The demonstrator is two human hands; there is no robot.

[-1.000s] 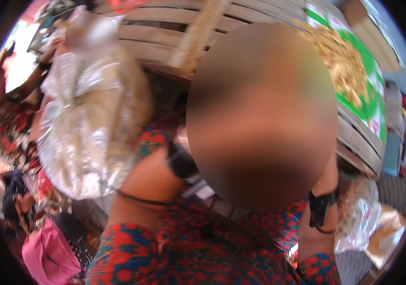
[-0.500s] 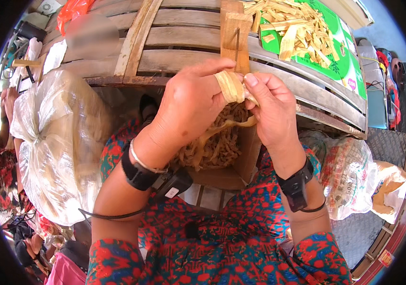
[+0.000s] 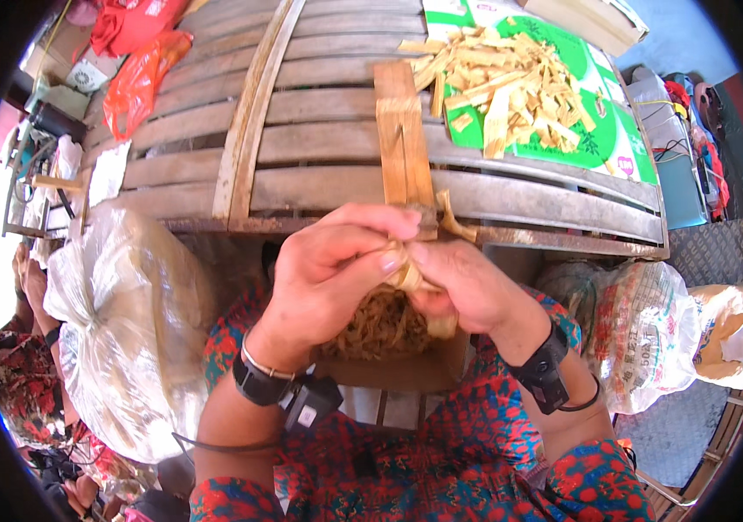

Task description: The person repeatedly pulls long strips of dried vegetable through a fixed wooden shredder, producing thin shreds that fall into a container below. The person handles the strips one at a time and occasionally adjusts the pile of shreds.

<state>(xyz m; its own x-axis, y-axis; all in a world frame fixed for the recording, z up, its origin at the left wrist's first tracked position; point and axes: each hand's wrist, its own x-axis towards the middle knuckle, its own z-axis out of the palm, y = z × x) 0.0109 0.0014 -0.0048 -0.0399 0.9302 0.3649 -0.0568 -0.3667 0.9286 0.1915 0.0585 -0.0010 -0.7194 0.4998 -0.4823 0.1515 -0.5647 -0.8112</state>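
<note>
My left hand (image 3: 323,283) and my right hand (image 3: 473,285) meet in front of me, just short of the table edge. Between their thumbs and fingers they both pinch a pale yellow dried strip (image 3: 406,277), folded and bunched together. One end of it pokes out below my right fingers. Under the hands a cardboard box (image 3: 402,372) rests between my knees, holding a heap of brownish twisted strips (image 3: 371,329). Beyond my fingertips, a wooden block (image 3: 402,143) with a slit along it lies on the table, and a loose strip piece (image 3: 452,219) is beside its near end.
A slatted wooden table (image 3: 319,187) spans the front. Flat yellow strips (image 3: 519,96) are piled on a green printed sheet (image 3: 597,143) at the far right. A large clear plastic bag (image 3: 123,322) stands left, a woven sack (image 3: 641,335) right. Another person's arm (image 3: 36,291) shows far left.
The strip was a broad loop round my left fingers; now it is bunched smaller between both thumbs. My hands have come closer together, and the view has shifted, showing more of the table.
</note>
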